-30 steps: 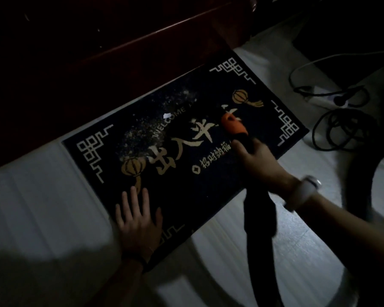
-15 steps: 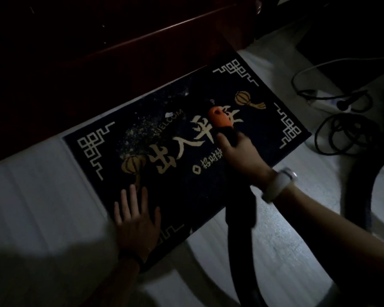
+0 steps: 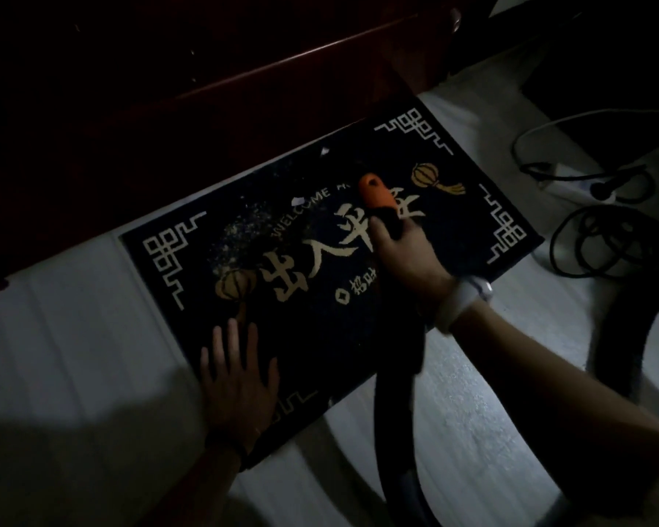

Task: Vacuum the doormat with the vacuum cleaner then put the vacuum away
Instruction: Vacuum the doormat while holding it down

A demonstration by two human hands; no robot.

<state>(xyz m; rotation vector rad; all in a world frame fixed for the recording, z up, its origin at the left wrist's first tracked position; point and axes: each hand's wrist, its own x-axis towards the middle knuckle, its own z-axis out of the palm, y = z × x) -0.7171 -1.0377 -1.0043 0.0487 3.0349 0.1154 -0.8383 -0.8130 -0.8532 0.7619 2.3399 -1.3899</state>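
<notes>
Our left hand [image 3: 238, 378] lies flat, fingers straight, on the doormat [image 3: 320, 313] corner at 7 o'clock. Our right hand [image 3: 408, 256] grips the black vacuum hose [image 3: 392, 393], orange nozzle [image 3: 375, 192] on the mat centre toward 12. Cables [image 3: 602, 245] lie at 2 o'clock.

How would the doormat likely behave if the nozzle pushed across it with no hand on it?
The doormat looks thin and flat, so probably floppy and light. On the smooth pale floor it may slide or bunch; the left hand lies flat on its near edge, apparently pinning it.
</notes>
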